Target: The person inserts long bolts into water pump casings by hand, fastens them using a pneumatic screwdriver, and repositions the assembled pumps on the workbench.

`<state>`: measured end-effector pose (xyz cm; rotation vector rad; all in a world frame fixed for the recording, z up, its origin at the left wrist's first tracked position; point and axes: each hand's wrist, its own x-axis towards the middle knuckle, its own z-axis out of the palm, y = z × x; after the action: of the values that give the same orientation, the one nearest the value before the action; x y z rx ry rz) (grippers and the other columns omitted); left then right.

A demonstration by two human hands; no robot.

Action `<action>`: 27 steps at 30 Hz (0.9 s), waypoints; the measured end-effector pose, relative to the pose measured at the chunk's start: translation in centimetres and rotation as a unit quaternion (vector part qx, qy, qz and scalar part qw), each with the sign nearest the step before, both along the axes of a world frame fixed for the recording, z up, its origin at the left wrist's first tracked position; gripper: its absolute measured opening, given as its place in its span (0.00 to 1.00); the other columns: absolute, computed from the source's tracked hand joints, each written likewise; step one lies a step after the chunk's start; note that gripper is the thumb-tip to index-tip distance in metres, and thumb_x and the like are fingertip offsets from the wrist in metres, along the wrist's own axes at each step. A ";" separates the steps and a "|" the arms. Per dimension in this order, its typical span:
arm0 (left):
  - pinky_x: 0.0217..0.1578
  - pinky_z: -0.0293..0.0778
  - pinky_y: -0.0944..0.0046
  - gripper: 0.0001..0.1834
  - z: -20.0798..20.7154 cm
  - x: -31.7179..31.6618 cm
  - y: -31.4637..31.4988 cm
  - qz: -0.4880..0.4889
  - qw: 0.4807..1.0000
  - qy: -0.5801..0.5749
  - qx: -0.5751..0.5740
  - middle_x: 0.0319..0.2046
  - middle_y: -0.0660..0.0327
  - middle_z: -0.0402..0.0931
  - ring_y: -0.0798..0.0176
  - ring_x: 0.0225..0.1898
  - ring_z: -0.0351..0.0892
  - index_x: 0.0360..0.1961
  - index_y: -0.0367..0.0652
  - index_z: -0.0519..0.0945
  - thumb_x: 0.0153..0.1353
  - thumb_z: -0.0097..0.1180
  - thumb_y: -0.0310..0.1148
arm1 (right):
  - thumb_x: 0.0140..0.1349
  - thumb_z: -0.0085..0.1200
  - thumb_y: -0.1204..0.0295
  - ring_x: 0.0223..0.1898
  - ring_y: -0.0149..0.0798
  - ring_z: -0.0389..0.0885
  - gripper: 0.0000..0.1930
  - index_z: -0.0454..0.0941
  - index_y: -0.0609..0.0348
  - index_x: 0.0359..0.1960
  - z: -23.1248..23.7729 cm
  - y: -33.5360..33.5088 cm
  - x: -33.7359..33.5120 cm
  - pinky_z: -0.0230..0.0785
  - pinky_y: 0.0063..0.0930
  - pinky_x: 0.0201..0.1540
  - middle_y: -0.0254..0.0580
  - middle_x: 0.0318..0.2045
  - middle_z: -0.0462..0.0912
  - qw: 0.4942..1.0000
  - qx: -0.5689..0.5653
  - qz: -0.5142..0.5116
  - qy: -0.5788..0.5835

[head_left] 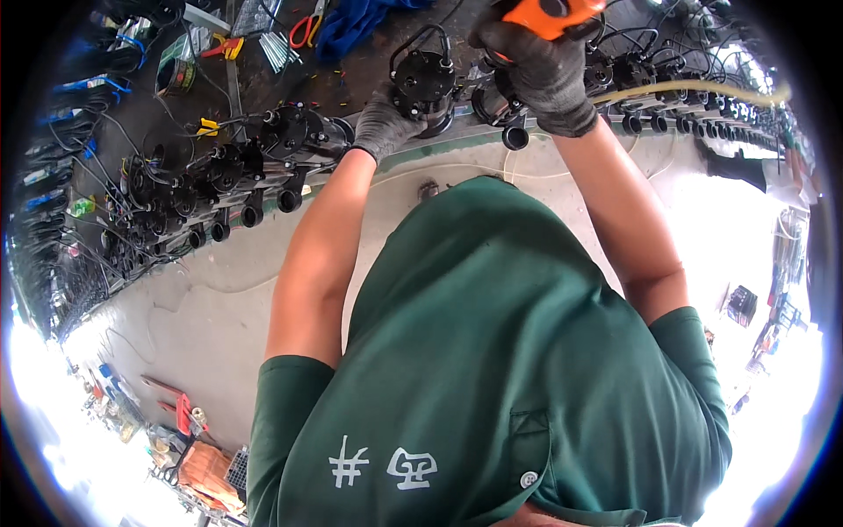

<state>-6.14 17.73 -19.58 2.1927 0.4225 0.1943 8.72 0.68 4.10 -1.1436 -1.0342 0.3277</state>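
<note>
Both my hands wear grey work gloves. My left hand [384,126] is closed around the lower side of an upright black pump [424,81], which has a round flat top and a looped handle. The pump stands at the near edge of the dark workbench [338,88]. Just to its right, my right hand [544,83] grips an orange power tool [551,16], raised above the bench. The tool's working end is hidden, and its upper part is cut off by the picture's edge. Beneath the right hand lies another black pump [497,103] with a round outlet.
Black pumps [294,132] with cables line the bench edge on both sides. Beyond them lie red-handled scissors [305,32], a blue cloth [356,25], thin metal rods [279,51] and yellow-orange pliers [226,46]. A yellowish hose [694,88] runs off right.
</note>
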 end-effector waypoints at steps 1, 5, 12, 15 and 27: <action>0.59 0.76 0.58 0.37 -0.3 -0.2 0.1 0.001 1.000 -0.004 -0.006 0.50 0.50 0.82 0.54 0.55 0.83 0.57 0.36 0.70 0.48 0.73 0.38 | 0.60 0.65 0.80 0.36 0.32 0.80 0.18 0.75 0.57 0.50 0.1 0.5 -0.3 0.78 0.27 0.38 0.34 0.38 0.81 0.998 0.014 0.021 0.061; 0.58 0.77 0.58 0.35 -2.1 0.0 0.9 -0.008 0.996 -0.043 0.080 0.50 0.50 0.82 0.54 0.54 0.83 0.57 0.37 0.70 0.49 0.71 0.37 | 0.59 0.66 0.80 0.37 0.31 0.80 0.18 0.75 0.56 0.50 0.6 1.2 -0.2 0.77 0.26 0.39 0.33 0.38 0.81 0.995 -0.006 0.059 0.083; 0.61 0.75 0.58 0.38 -2.2 -0.4 1.3 -0.019 0.982 -0.019 0.185 0.55 0.48 0.79 0.53 0.57 0.81 0.58 0.36 0.69 0.50 0.71 0.42 | 0.59 0.66 0.79 0.39 0.32 0.80 0.19 0.76 0.56 0.51 2.6 1.6 -0.9 0.79 0.29 0.44 0.32 0.40 0.82 0.991 -0.103 0.080 0.032; 0.62 0.74 0.58 0.39 -2.6 -0.7 1.2 -0.008 0.989 -0.007 0.150 0.56 0.48 0.78 0.53 0.58 0.80 0.59 0.36 0.68 0.51 0.71 0.43 | 0.59 0.66 0.80 0.41 0.33 0.80 0.21 0.75 0.56 0.53 2.8 1.6 -1.1 0.79 0.29 0.44 0.33 0.41 0.82 0.989 -0.064 0.103 0.079; 0.62 0.74 0.60 0.37 0.5 1.4 0.5 -0.053 0.978 -0.092 -0.181 0.55 0.55 0.83 0.56 0.58 0.81 0.61 0.47 0.71 0.48 0.70 0.37 | 0.59 0.64 0.83 0.40 0.33 0.79 0.21 0.72 0.54 0.52 1.7 -3.7 2.7 0.77 0.27 0.41 0.33 0.40 0.79 0.982 0.030 0.014 0.185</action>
<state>-4.75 18.19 -19.07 1.8155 0.2154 0.2396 11.38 -3.02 5.79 -0.9684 -0.7270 0.5081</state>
